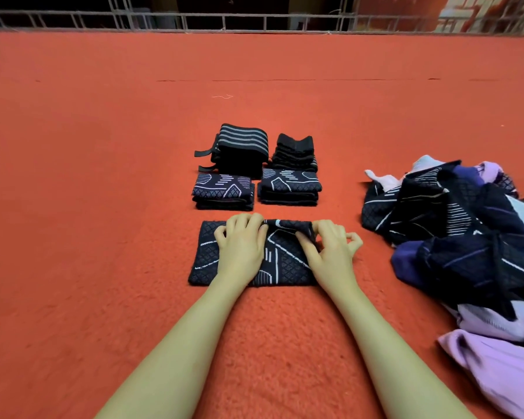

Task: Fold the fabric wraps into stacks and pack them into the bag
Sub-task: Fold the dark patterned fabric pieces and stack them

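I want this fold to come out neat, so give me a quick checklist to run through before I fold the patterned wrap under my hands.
1. Wrap lies flat on the red carpet: ok, apart from its lifted far edge.
2. Left hand holds the far edge: ok, fingers curled over it.
3. Right hand pinches the far right corner: ok.
4. Near edge straight and unbunched: cannot tell, forearms cover part of it.
5. Room on the near left stack or near right stack: ok, both low and tidy.
6. Unfolded pile clear of the wrap: ok, it lies apart to the right.
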`<state>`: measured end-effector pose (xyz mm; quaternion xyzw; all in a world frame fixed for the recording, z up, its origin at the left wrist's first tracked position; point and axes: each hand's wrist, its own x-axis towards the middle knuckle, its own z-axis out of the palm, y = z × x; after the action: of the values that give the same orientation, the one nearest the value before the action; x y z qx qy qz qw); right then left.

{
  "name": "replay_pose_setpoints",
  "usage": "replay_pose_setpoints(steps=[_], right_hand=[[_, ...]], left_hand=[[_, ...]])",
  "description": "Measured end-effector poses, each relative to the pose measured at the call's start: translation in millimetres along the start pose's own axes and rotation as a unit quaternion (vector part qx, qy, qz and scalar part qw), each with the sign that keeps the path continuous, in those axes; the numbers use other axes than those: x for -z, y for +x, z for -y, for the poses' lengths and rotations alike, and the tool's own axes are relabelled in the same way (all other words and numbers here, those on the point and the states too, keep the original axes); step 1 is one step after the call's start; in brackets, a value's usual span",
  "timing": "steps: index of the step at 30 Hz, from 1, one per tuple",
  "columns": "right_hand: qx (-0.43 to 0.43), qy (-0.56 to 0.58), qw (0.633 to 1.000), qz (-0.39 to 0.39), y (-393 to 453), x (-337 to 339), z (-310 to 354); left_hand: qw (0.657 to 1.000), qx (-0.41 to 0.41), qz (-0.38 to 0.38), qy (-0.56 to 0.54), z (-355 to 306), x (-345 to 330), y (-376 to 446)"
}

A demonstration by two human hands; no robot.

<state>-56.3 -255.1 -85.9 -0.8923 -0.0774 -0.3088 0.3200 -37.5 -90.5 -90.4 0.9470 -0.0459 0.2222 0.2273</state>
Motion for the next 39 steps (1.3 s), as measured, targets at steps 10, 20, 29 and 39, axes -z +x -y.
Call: replay_pose_setpoints(steps=[10, 20, 29, 39], right_hand=[[-0.028, -0.198, 0.979, -0.046, 15.4, -0.4, 2.7], [-0.041, -0.254, 0.921, 0.293, 3.3, -0.7, -1.2], [-0.11, -0.27, 0.95, 0.111, -22.0, 5.8, 5.1], [-0.145, -0.206, 0.962, 0.109, -23.6, 5.6, 8.6]], left_hand=[[0.992, -0.033, -0.043, 0.116, -22.3, 18.0, 17.5], [0.961, 0.047, 0.233, 0.144, -4.9, 17.0, -17.7], [0.959, 0.126, 0.189, 0.169, 16.6, 42.3, -41.4], [0.968, 0.089, 0.196, 0.133, -24.9, 30.7, -54.1]])
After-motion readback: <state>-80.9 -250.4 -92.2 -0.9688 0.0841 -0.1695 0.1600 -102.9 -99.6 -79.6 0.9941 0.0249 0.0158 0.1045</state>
